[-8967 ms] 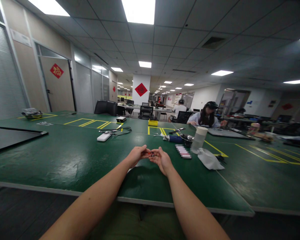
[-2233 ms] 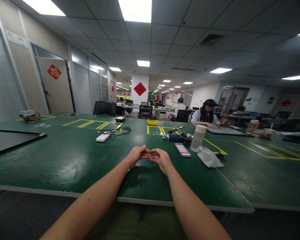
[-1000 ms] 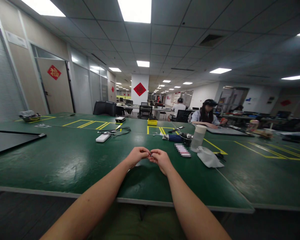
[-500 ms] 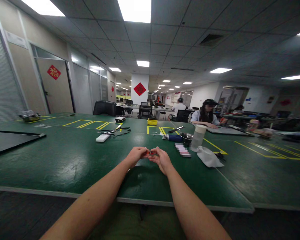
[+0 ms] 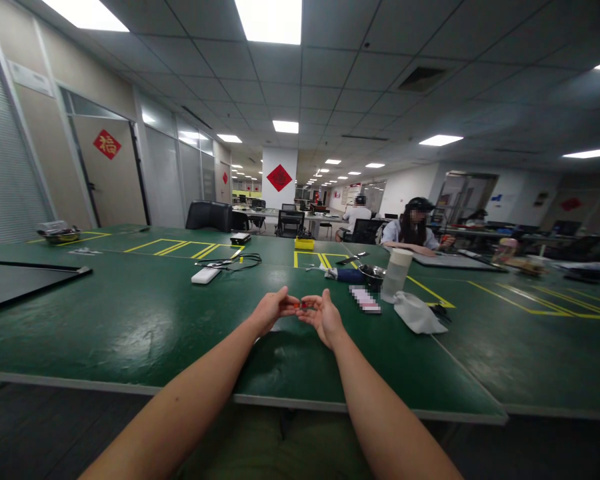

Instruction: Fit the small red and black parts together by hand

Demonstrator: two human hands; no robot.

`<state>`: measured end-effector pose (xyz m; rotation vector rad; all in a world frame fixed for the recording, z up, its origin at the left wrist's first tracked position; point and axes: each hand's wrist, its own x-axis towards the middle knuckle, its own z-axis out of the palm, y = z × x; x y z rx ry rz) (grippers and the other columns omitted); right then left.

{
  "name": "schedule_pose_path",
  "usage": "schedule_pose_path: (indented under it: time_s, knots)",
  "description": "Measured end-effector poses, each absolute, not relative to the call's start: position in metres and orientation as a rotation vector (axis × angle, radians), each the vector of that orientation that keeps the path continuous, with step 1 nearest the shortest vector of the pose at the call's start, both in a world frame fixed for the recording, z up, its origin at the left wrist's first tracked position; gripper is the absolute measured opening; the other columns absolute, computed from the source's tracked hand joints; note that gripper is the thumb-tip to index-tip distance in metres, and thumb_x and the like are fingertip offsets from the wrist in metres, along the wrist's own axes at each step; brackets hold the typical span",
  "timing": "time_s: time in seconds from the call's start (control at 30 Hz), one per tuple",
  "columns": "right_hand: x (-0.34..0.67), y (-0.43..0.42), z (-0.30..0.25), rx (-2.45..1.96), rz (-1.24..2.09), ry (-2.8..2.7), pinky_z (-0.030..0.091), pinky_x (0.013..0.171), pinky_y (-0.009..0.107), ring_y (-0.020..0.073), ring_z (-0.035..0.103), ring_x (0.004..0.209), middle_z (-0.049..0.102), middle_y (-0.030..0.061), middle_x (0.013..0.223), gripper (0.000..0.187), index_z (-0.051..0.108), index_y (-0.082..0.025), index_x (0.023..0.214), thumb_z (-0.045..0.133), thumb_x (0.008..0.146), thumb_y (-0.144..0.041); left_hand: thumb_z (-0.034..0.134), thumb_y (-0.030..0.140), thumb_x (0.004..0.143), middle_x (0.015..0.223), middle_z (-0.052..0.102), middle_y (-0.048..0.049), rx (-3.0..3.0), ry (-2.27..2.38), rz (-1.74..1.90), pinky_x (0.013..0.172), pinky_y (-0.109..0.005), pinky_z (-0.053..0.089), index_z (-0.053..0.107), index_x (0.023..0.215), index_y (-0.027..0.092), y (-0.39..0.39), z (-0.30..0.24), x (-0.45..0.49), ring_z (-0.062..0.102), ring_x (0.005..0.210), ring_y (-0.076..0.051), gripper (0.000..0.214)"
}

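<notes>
My left hand [image 5: 274, 312] and my right hand [image 5: 322, 317] meet above the green table, fingertips towards each other. A small red and orange thing [image 5: 303, 305] sits between the fingertips of both hands, mostly covered by them. It is too small to tell its kind. Both thumbs stand raised, away from it, while the other fingers reach in to touch it from either side.
On the green table [image 5: 145, 320] lie a white power bank [image 5: 206, 275] with black cables, a blurred pink phone-like thing [image 5: 365, 299], a tall bottle [image 5: 397, 277] and a white pouch [image 5: 420, 313]. A dark tray [image 5: 25, 283] lies at left. Another person [image 5: 415, 230] sits at right.
Both thumbs have lifted up from the small red and orange thing. The fingers stay around it, and the arms have hardly moved.
</notes>
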<state>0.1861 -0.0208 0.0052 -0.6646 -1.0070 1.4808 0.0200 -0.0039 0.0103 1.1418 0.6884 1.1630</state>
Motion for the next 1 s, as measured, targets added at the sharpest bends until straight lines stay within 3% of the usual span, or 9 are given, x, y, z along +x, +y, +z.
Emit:
schedule_pose_path:
  time_s: [1.0]
  knots:
    - [0.1853, -0.0238, 0.0065, -0.677, 1.472, -1.018, 0.053, 0.058, 0.029, 0.0171, 0.065, 0.061, 0.065, 0.0090, 0.074, 0.055, 0.062, -0.013, 0.082, 0.032, 0.087, -0.059, 0.045, 0.045, 0.088, 0.085, 0.069, -0.0175, 1.128, 0.660, 1.137, 0.072, -0.029, 0.053, 0.067, 0.091, 0.004, -0.0038, 0.0107, 0.0192, 0.066, 0.072, -0.018, 0.047]
